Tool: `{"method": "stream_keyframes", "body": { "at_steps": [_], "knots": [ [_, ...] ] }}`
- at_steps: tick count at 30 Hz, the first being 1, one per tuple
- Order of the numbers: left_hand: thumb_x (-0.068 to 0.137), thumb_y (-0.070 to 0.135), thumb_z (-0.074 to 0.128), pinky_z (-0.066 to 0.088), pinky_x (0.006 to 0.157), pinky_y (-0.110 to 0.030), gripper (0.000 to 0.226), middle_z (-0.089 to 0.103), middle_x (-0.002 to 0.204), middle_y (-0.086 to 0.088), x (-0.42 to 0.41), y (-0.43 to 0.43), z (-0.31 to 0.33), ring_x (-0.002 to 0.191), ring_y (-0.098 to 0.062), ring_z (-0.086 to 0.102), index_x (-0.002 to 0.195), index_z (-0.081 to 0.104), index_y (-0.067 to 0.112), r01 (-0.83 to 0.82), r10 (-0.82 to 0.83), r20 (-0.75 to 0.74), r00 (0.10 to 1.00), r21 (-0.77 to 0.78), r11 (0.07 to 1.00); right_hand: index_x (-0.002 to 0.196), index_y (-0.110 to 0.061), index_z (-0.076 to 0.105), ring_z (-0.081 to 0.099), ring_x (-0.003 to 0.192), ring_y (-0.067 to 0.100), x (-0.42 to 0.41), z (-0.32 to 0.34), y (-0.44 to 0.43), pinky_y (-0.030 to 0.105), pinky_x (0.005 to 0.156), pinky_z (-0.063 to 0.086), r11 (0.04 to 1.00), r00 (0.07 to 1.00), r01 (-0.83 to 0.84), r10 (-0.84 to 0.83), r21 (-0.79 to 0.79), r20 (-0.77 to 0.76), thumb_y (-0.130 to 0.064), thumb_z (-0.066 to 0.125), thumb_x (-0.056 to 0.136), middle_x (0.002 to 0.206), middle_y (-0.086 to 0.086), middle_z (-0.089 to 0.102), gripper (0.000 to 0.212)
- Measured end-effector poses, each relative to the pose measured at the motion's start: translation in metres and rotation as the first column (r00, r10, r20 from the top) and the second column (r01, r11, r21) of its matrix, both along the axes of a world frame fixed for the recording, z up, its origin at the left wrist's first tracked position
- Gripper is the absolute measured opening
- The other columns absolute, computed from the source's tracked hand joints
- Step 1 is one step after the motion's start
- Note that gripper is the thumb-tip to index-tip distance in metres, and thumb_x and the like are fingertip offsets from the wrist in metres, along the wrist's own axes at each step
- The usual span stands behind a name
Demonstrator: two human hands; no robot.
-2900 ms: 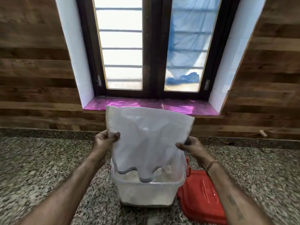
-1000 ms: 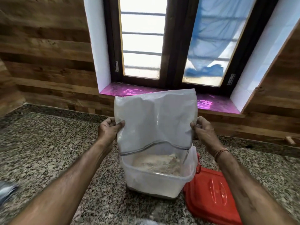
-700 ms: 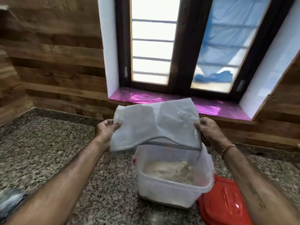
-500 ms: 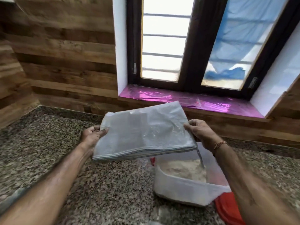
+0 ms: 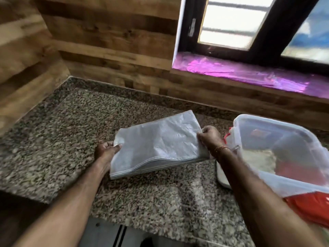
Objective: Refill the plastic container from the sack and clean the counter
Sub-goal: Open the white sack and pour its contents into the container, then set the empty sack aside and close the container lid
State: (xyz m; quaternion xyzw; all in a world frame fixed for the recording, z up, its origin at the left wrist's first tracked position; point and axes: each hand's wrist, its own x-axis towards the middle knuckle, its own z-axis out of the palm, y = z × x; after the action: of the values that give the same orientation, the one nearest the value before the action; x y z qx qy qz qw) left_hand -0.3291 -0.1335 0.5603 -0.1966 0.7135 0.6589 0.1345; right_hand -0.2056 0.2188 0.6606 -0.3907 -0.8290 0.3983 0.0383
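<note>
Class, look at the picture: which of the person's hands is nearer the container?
Right. The right hand grips one end of the sack, beside the container; the left hand grips the other end, with the whole sack between.

Wood-plank walls [image 5: 110, 32], dark-framed window [image 5: 263, 29], pink sill [image 5: 249, 73].

Domestic kitchen, corner view. A speckled brown-and-grey granite counter [image 5: 71, 139] meets walls clad in horizontal brown wood-grain planks [image 5: 106, 41]. Above it sits a dark-framed window [image 5: 263, 29], whose sill is covered with shiny magenta film [image 5: 249, 72]. On the counter stands a translucent rectangular plastic container [image 5: 302, 186] holding pale, flour-like powder [image 5: 258, 157], with a red plastic lid [image 5: 311, 205] beside it. This is household food storage rather than commercial fittings.
</note>
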Motion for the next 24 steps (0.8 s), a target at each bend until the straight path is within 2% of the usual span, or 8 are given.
{"method": "stream_keyframes", "body": {
  "at_steps": [3,5,7,9,12,18,21,24],
  "knots": [
    [0.082,0.005,0.084,0.043,0.060,-0.027,0.042,0.049,0.067,-0.005,0.015,0.000,-0.009,0.066,-0.017,0.049,0.070,0.046,0.020,0.013,-0.010,0.021,1.000,-0.111,0.994,0.070,-0.007,0.067,0.066,0.074,0.029,0.014,-0.035,-0.011,0.030,0.060,0.038,0.999,0.993,0.015,-0.020,0.048,0.117,-0.023,0.066,0.077,0.068,0.006,0.063,0.017],
    [0.082,0.004,0.083,0.041,0.053,-0.023,0.041,0.050,0.066,-0.007,0.021,-0.004,-0.021,0.063,-0.020,0.051,0.071,0.046,0.017,0.061,-0.055,0.039,0.998,-0.168,0.984,0.084,-0.007,0.068,0.067,0.082,0.029,0.032,-0.053,-0.017,0.030,0.065,0.041,0.997,0.984,0.064,-0.070,0.037,0.162,-0.023,0.067,0.081,0.080,0.009,0.068,0.017],
    [0.080,0.004,0.085,0.050,0.066,-0.029,0.029,0.066,0.081,-0.017,0.024,-0.010,-0.035,0.079,-0.032,0.067,0.081,0.058,0.012,0.134,-0.121,0.077,0.990,-0.197,0.971,0.098,-0.011,0.061,0.065,0.091,0.032,0.048,-0.069,-0.022,0.032,0.073,0.044,0.993,0.970,0.104,-0.112,0.052,0.213,-0.022,0.066,0.086,0.095,0.011,0.068,0.018],
    [0.080,0.006,0.086,0.055,0.075,-0.039,0.027,0.072,0.098,-0.020,0.027,-0.015,-0.043,0.089,-0.036,0.070,0.093,0.063,0.013,0.189,-0.169,0.100,0.980,-0.239,0.953,0.110,-0.011,0.055,0.060,0.088,0.033,0.060,-0.082,-0.026,0.034,0.075,0.045,0.991,0.959,0.102,-0.120,0.082,0.255,-0.016,0.064,0.090,0.100,0.012,0.065,0.023],
    [0.080,0.009,0.086,0.059,0.085,-0.051,0.033,0.071,0.096,-0.015,0.031,-0.014,-0.050,0.095,-0.040,0.071,0.098,0.061,0.016,0.214,-0.199,0.081,0.977,-0.300,0.930,0.121,-0.012,0.049,0.063,0.094,0.036,0.068,-0.090,-0.035,0.035,0.080,0.049,0.995,0.953,0.071,-0.090,0.075,0.288,-0.011,0.062,0.087,0.108,0.014,0.066,0.036],
    [0.074,0.023,0.089,0.058,0.087,-0.050,0.058,0.068,0.113,-0.007,0.040,0.006,-0.030,0.096,-0.032,0.067,0.118,0.050,0.023,0.220,-0.253,0.000,0.967,-0.495,0.841,0.125,-0.008,0.055,0.062,0.112,0.036,0.063,-0.083,-0.042,0.036,0.087,0.049,0.994,0.979,-0.010,-0.012,0.107,0.205,-0.020,0.068,0.085,0.124,0.016,0.064,0.044],
    [0.071,0.033,0.087,0.056,0.088,-0.054,0.061,0.064,0.122,-0.009,0.034,0.027,-0.003,0.106,-0.035,0.063,0.117,0.047,0.030,0.178,-0.284,-0.098,0.954,-0.575,0.799,0.137,-0.009,0.052,0.057,0.121,0.033,0.054,-0.067,-0.047,0.038,0.098,0.046,0.990,0.995,-0.059,0.049,0.128,0.082,-0.025,0.071,0.088,0.132,0.015,0.058,0.055],
    [0.077,0.038,0.085,0.052,0.093,-0.053,0.058,0.059,0.127,-0.008,0.034,0.067,0.039,0.114,-0.032,0.057,0.123,0.050,0.028,0.181,-0.371,-0.240,0.897,-0.565,0.805,0.141,-0.012,0.050,0.053,0.122,0.030,0.046,-0.034,-0.052,0.036,0.099,0.044,0.977,0.986,-0.125,0.142,0.173,-0.092,-0.027,0.069,0.093,0.134,0.014,0.054,0.054]
  ]
}}
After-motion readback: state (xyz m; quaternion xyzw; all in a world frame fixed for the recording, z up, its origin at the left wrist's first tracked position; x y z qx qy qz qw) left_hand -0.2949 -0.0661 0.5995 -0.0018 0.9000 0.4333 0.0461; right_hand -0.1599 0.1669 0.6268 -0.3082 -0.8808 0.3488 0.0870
